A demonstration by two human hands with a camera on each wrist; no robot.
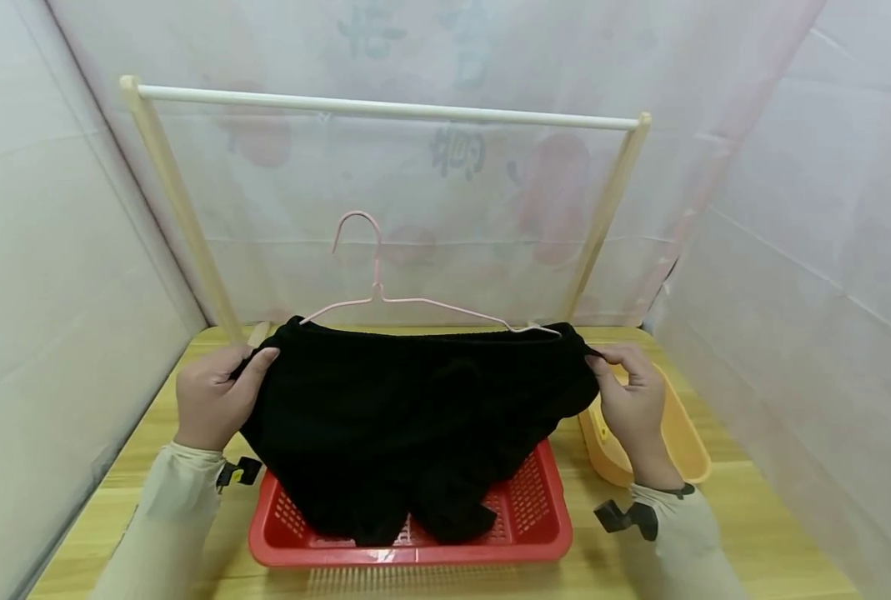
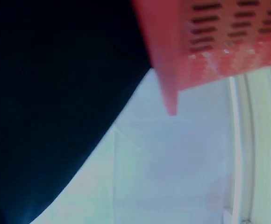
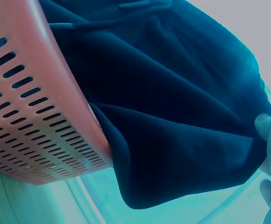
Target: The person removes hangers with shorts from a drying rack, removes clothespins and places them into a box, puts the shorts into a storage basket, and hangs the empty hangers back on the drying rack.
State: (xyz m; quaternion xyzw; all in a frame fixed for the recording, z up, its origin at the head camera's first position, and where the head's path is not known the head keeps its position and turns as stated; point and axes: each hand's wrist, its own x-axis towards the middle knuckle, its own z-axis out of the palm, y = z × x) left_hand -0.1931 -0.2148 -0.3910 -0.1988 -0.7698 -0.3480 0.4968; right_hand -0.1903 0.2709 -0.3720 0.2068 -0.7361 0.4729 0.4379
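Observation:
A pair of black shorts [image 1: 415, 400] is stretched wide between both hands, its waistband upward and its legs hanging over a red basket [image 1: 558, 517]. My left hand [image 1: 216, 396] pinches the left end of the waistband between thumb and fingers. At the other end, my right hand [image 1: 633, 400] pinches the cloth; its thumb on the fabric also shows in the right wrist view. A pink hanger [image 1: 377, 290] stands with its hook up, its lower part inside the waistband and hidden by the cloth. In the left wrist view the black cloth [image 2: 56, 93] fills the left side.
Behind the shorts stands a rack with a white rail [image 1: 385, 107] and pale wooden posts [image 1: 610, 217]. A yellow tray [image 1: 688, 442] lies on the wooden table [image 1: 745, 517] by the right hand. Printed white cloth walls [image 1: 805, 250] surround the table at back and sides.

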